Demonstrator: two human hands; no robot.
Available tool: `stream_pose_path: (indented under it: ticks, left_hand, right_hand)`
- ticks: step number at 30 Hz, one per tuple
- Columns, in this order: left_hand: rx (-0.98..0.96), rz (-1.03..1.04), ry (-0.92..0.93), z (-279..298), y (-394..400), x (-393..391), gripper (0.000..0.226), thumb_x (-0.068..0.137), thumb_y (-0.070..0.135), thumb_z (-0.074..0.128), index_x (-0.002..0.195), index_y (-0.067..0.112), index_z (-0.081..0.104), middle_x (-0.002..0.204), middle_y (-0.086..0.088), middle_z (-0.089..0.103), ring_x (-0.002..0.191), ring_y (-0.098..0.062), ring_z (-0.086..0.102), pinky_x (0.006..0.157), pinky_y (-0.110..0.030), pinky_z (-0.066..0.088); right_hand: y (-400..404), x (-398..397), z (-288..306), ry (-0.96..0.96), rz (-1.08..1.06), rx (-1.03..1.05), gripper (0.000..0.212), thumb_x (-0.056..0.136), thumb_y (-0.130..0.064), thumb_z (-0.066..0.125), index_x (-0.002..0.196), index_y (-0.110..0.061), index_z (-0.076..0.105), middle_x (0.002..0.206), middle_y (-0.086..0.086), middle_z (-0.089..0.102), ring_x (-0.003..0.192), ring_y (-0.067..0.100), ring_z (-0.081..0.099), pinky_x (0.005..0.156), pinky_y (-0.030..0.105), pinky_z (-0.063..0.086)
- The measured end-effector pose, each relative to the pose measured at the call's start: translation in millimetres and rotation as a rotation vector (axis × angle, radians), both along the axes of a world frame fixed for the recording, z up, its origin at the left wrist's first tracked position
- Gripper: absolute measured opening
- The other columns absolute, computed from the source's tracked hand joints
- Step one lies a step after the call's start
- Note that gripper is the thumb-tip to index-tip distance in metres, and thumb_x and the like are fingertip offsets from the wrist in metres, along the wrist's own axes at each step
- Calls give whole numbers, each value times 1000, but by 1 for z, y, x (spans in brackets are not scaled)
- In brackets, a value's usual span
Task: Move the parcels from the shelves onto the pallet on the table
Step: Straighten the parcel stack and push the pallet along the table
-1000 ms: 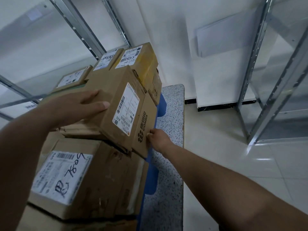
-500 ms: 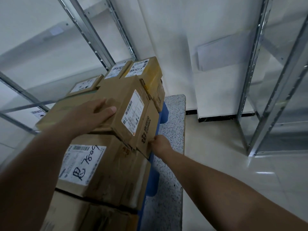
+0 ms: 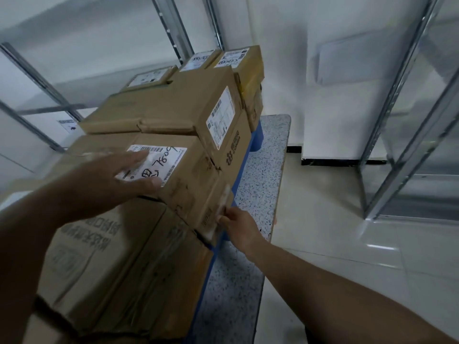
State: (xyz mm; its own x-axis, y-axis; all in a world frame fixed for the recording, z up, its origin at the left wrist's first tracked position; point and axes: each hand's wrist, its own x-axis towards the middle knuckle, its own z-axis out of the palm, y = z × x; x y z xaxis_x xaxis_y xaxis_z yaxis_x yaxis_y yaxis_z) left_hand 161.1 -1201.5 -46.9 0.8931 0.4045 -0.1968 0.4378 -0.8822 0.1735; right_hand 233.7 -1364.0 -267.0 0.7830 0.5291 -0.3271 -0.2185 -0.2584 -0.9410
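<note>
On top of the labelled parcel (image 3: 178, 175) our left hand (image 3: 104, 184) lies flat, fingers (image 3: 135, 157) straight and spread over its label. Our right hand (image 3: 239, 228) touches that parcel's lower right corner; whether it grips, we cannot tell. Behind this parcel sits another parcel (image 3: 173, 105); below it, the blue pallet (image 3: 257, 135) on the speckled worktop (image 3: 263, 175).

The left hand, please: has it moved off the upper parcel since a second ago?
Yes. The left hand has come back toward the person, onto the handwritten-label parcel, off the upper parcel.
</note>
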Motion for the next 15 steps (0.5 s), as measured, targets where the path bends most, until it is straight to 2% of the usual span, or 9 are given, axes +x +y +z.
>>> stream_pose_path:
  ticks: [3,5,7,9,12,13,15]
  left_hand:
    - [-46,0,-52,-3,-6,-7,95,61,83,54,141,33,38,138,13,36,118,-18,41,91,-34,31]
    - [-23,5,-97,-3,-10,-9,80,70,66,58,140,33,40,148,5,33,131,-21,34,100,-38,28]
    - [-21,22,-105,-3,-12,-10,77,70,59,58,140,34,41,152,2,30,136,-22,29,106,-39,24]
    - [-32,29,-88,-3,-10,-10,83,67,72,60,139,36,41,152,0,31,136,-24,31,105,-40,26]
    - [-23,28,-77,-1,-6,-16,95,54,83,47,139,40,39,150,-1,33,131,-27,37,99,-41,31]
    - [-12,24,-72,0,-3,-21,96,52,85,45,138,43,38,151,0,32,132,-27,36,99,-41,30]
    - [6,12,-74,3,3,-36,91,47,92,42,130,56,38,151,6,31,134,-25,34,104,-42,29]
  right_hand:
    - [4,-1,2,-8,8,-20,21,95,-19,49,100,-2,61,100,12,63,93,25,60,79,35,47]
    - [7,1,4,-9,27,-38,17,96,-19,49,93,-5,58,95,11,60,89,24,58,74,32,43]
    - [8,3,6,4,31,-52,17,95,-19,50,93,-6,60,96,11,60,92,25,58,77,32,44]
    - [6,1,8,10,36,-51,17,95,-19,51,87,-6,59,91,11,59,90,26,57,77,32,44]
    - [-1,-7,8,-4,14,-54,28,95,-22,54,106,3,61,104,17,63,99,30,60,89,39,47]
    - [-4,-11,7,-7,17,-57,28,95,-23,53,106,1,61,102,16,62,98,29,59,88,39,47]
    - [-11,-21,5,10,27,-40,19,94,-20,54,96,-2,60,85,10,52,81,24,50,74,34,41]
